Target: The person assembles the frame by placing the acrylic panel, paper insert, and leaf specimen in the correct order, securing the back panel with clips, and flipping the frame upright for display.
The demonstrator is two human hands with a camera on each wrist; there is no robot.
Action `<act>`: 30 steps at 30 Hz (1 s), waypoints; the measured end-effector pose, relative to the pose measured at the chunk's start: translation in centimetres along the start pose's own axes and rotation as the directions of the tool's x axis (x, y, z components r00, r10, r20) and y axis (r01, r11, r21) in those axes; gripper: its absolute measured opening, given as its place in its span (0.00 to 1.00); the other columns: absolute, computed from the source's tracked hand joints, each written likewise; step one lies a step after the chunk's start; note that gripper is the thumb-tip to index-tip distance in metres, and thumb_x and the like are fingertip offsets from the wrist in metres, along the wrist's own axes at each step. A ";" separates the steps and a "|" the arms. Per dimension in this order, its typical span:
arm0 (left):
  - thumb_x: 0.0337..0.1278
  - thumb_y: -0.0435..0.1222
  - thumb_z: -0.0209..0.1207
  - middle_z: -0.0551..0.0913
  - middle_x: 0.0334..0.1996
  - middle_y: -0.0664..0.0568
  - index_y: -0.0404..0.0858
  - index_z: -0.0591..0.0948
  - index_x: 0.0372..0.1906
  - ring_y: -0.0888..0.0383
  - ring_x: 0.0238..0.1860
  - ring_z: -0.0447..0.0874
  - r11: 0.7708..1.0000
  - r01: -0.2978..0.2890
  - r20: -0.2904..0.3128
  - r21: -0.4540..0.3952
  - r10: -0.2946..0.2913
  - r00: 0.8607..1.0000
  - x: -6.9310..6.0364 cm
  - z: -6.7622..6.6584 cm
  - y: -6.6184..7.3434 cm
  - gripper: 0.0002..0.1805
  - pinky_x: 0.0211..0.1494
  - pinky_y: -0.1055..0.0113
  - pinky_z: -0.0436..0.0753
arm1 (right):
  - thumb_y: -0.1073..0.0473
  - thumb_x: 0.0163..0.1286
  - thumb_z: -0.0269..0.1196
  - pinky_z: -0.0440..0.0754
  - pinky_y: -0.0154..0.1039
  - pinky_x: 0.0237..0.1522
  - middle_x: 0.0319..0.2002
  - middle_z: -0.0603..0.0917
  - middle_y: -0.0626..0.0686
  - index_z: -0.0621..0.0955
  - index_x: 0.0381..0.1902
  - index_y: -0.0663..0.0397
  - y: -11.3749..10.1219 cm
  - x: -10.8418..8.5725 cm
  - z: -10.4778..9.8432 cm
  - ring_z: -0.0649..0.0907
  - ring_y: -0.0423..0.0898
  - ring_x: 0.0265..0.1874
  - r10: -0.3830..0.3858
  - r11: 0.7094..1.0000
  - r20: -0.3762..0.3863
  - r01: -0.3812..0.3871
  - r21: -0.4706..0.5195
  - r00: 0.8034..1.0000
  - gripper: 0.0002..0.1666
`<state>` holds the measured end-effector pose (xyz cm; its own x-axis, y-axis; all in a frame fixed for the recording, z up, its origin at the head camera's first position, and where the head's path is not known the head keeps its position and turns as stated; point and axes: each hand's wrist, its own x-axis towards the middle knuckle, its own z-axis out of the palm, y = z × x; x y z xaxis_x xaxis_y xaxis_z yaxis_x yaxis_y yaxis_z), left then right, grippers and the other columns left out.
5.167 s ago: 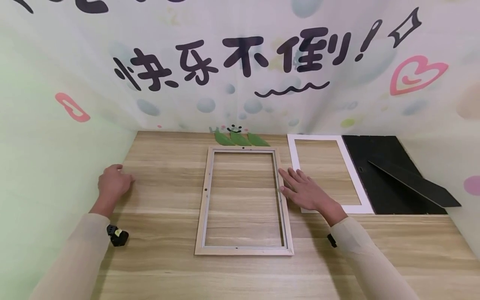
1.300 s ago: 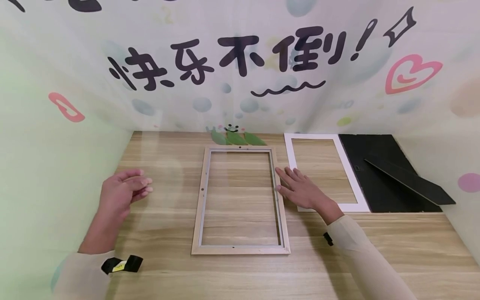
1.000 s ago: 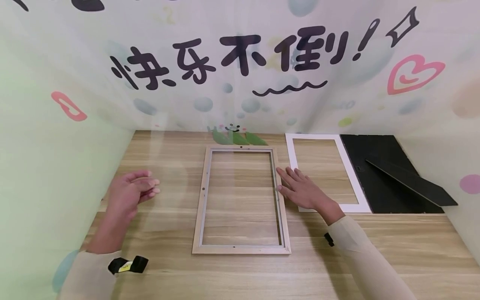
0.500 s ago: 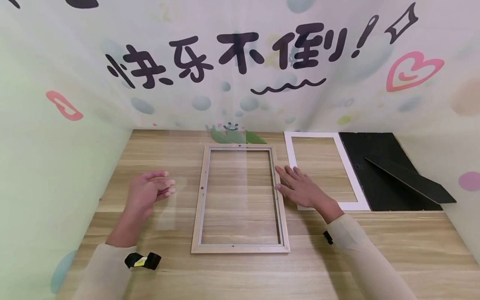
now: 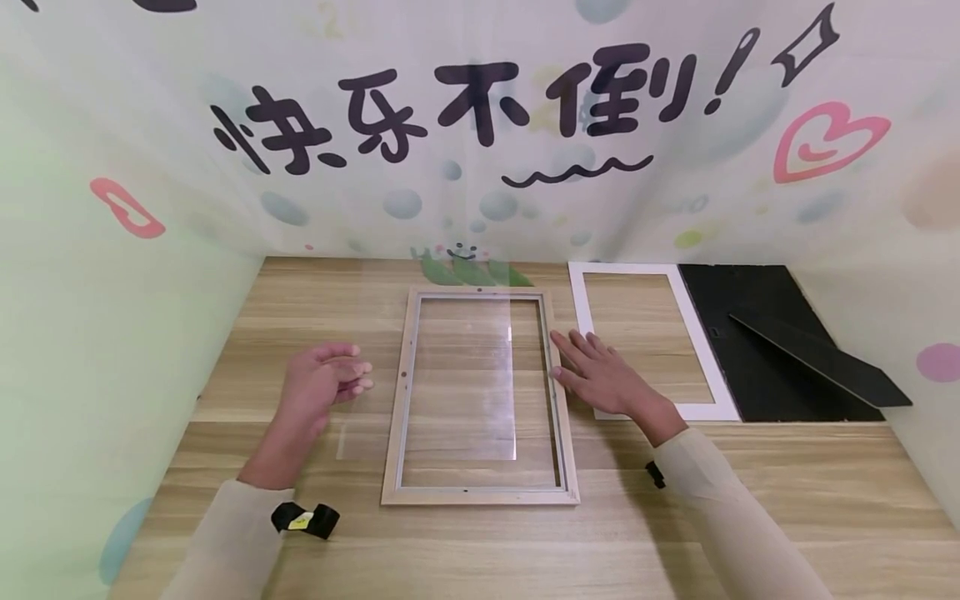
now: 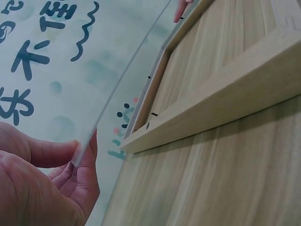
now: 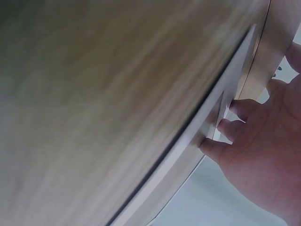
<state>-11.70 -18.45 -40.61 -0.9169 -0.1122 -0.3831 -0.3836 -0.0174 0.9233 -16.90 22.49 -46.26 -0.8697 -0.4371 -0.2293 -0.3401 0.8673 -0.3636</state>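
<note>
A thin clear sheet [image 5: 468, 417] is pinched at its left edge by my left hand [image 5: 315, 383]. In the left wrist view the sheet [image 6: 117, 84] shows edge-on between thumb and fingers, tilted and raised above the table. It overlaps much of a light wooden picture frame [image 5: 480, 498], which lies on the table with dark dots on its rails. My right hand [image 5: 603, 379] has its fingers extended, with fingertips at the frame's right rail. The right wrist view shows the right hand [image 7: 263, 141] palm side, next to the frame's edge.
A white mat [image 5: 699, 342] lies to the right, beside a black backing board [image 5: 765, 296] with its stand leg [image 5: 832, 362] sticking out. Printed cloth [image 5: 480, 208] hangs behind the wood-grain table [image 5: 480, 550]. Green leaf shapes [image 5: 461, 271] show behind the frame.
My left hand has come from the table's left side, carrying the clear sheet rightward until it overlaps the picture frame. My right hand has stayed at the frame's right rail.
</note>
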 end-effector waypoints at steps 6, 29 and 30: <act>0.61 0.22 0.56 0.87 0.29 0.55 0.22 0.69 0.60 0.62 0.26 0.86 1.000 0.011 0.001 -0.007 -0.011 1.000 -0.2 0.6 -0.1 0.22 0.30 0.74 0.83 | 0.34 0.77 0.39 0.45 0.69 0.69 0.77 0.47 0.61 0.46 0.79 0.42 0.1 -0.2 0.2 0.46 0.66 0.75 0.002 1.000 -0.002 -0.002 0.001 1.000 0.40; 0.62 0.22 0.55 0.86 0.28 0.56 0.23 0.69 0.61 0.63 0.26 0.86 0.999 0.033 0.008 -0.004 -0.033 0.999 0.1 1.8 -0.4 0.22 0.31 0.74 0.84 | 0.35 0.77 0.39 0.44 0.69 0.70 0.77 0.46 0.62 0.45 0.79 0.42 0.0 0.1 0.0 0.45 0.66 0.75 -0.002 1.000 0.011 0.002 0.000 1.000 0.40; 0.62 0.22 0.55 0.86 0.28 0.56 0.23 0.69 0.61 0.63 0.25 0.86 0.999 0.033 0.007 -0.006 -0.033 0.999 0.1 1.8 -0.4 0.22 0.31 0.74 0.84 | 0.35 0.77 0.39 0.44 0.69 0.70 0.77 0.46 0.62 0.45 0.79 0.42 0.0 0.1 0.1 0.45 0.66 0.75 -0.001 1.000 0.013 0.001 0.001 1.000 0.40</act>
<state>-11.80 -16.64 -41.05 -0.9046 -0.1044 -0.4134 -0.4129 -0.0270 0.9104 -16.98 22.44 -46.34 -0.8646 -0.4412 -0.2405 -0.3407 0.8665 -0.3649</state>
